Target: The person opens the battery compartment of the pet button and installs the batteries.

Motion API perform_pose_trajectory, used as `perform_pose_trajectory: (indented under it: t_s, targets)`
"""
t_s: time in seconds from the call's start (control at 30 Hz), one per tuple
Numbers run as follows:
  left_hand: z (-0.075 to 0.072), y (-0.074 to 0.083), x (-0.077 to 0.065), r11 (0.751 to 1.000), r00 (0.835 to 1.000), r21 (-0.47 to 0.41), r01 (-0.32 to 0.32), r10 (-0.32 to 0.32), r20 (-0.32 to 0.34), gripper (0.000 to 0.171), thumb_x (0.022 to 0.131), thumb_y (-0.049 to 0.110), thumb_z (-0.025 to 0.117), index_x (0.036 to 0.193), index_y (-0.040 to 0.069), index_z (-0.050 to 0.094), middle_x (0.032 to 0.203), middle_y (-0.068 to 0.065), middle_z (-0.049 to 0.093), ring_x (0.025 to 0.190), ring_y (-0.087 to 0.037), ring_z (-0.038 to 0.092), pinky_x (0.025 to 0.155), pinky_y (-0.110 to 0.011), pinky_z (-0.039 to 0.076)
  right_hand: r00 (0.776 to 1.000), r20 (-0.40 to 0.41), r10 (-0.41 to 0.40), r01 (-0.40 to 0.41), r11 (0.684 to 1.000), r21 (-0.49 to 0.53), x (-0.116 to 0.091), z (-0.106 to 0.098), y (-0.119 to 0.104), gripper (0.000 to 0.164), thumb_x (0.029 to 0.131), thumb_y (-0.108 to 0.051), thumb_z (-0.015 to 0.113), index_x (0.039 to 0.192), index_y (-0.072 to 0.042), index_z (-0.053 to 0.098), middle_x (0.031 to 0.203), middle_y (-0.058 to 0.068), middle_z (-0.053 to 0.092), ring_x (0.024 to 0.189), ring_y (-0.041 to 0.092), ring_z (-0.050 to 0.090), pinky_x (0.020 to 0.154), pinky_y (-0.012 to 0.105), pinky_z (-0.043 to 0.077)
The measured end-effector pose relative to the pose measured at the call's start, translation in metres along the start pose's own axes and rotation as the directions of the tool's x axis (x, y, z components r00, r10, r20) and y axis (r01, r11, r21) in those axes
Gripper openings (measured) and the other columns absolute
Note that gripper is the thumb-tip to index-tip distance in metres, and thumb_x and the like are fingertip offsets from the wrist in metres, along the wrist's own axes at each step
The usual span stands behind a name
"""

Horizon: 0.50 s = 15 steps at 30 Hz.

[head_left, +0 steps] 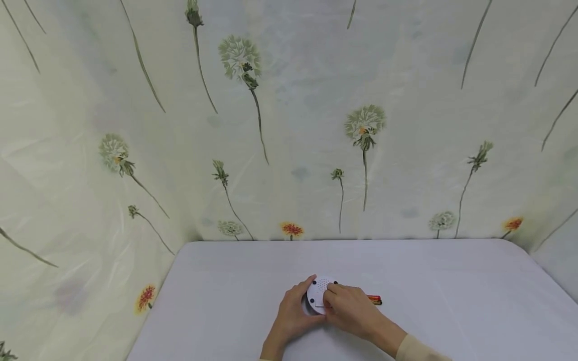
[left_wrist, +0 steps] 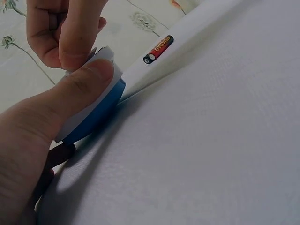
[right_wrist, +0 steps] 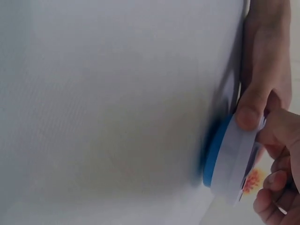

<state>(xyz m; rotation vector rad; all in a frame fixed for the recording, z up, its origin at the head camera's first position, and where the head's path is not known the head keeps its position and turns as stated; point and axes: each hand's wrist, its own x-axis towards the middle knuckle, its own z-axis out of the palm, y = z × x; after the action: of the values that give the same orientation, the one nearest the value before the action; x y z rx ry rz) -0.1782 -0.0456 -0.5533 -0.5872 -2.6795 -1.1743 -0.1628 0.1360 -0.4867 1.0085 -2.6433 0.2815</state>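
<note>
A round, shallow white device (head_left: 318, 287) with a blue underside lies face down on the table, small holes and black feet on its upturned back. My left hand (head_left: 291, 313) grips it by the rim, the thumb (left_wrist: 86, 79) over its near edge and the fingers round the far side. Over the back, my right hand (head_left: 352, 308) has its fingers curled and the thumb at the small battery cover (right_wrist: 253, 159), pinching its edge. Much of the cover is hidden behind the fingers. Red and black batteries (left_wrist: 158, 49) lie together just beyond the right hand.
The white cloth-covered table (head_left: 429, 281) reaches back to a hanging curtain (head_left: 307, 125) printed with dandelions. The curtain also runs along the left and right sides of the table.
</note>
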Motion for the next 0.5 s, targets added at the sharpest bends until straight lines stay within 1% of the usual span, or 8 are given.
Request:
perform_pose_trajectory:
  t_s: [0.17, 0.33, 0.5]
  targets:
    - [-0.0010, 0.0024, 0.0000, 1.000, 1.000, -0.004, 0.020, -0.020, 0.013, 0.090, 0.064, 0.044, 0.084, 0.142, 0.023, 0.043, 0.133, 0.001, 0.058, 0.119, -0.016, 0.055, 0.098, -0.041, 0.043, 0.998, 0.026, 0.053, -0.054, 0.998, 0.039, 0.0006, -0.0016, -0.0025, 0.014, 0.072, -0.022, 0.074, 0.073, -0.020, 0.060, 0.072, -0.014, 0.049, 0.058, -0.004, 0.038, 0.052, 0.017, 0.040]
    - [-0.0009, 0.0033, 0.0003, 0.999, 0.999, 0.009, 0.042, -0.043, 0.023, 0.091, 0.064, 0.046, 0.083, 0.142, 0.025, 0.042, 0.133, 0.001, 0.058, 0.119, -0.016, 0.055, 0.098, -0.041, 0.042, 0.998, 0.034, 0.057, -0.058, 0.998, 0.039, 0.0006, -0.0043, -0.0034, 0.014, 0.073, -0.022, 0.073, 0.074, -0.020, 0.059, 0.071, -0.014, 0.049, 0.057, -0.003, 0.037, 0.051, 0.017, 0.039]
    - [-0.0012, 0.0037, -0.0004, 0.997, 0.996, 0.000, 0.077, -0.077, 0.037, 0.091, 0.065, 0.050, 0.081, 0.143, 0.028, 0.041, 0.135, 0.001, 0.056, 0.121, -0.017, 0.053, 0.098, -0.043, 0.043, 0.999, 0.010, 0.045, -0.046, 0.998, 0.039, -0.0010, -0.0056, -0.0064, 0.014, 0.073, -0.020, 0.073, 0.073, -0.020, 0.059, 0.071, -0.014, 0.049, 0.056, -0.004, 0.036, 0.049, 0.016, 0.036]
